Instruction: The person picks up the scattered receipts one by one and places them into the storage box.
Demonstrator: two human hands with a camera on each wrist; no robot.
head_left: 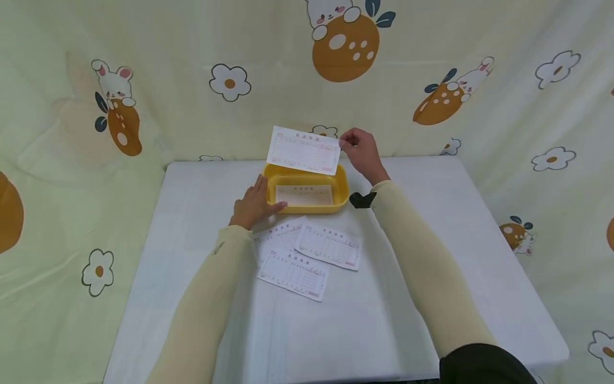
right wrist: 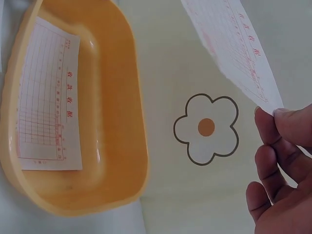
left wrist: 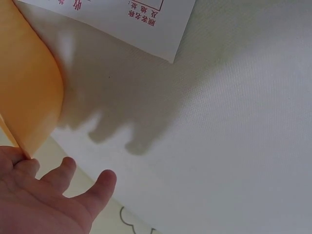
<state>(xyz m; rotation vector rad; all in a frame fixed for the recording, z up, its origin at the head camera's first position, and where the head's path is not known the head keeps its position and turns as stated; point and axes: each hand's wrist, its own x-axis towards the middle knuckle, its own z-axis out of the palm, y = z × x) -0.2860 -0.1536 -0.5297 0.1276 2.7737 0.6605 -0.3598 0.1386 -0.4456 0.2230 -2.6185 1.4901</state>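
Pinched by one corner between the thumb and index finger of my right hand [head_left: 361, 153], a white receipt slip [head_left: 303, 150] with red print is held up over the back rim of a yellow plastic basin [head_left: 344, 194]. Another receipt slip [right wrist: 46, 100] lies inside the basin, along its near side. My left hand [head_left: 254, 204] rests against the basin's left side, its thumb stretched along the front rim. In the left wrist view the fingers [left wrist: 100, 192] of that hand are spread, some beside the basin's orange-yellow wall [left wrist: 34, 83].
Three overlapping receipt slips [head_left: 293, 272] lie on the white-covered table [head_left: 408, 320] in front of the basin. A black heart-shaped patch [head_left: 362, 200] shows beside the right sleeve. Behind the table hangs a pale curtain [head_left: 278, 32] printed with rabbits and flowers.
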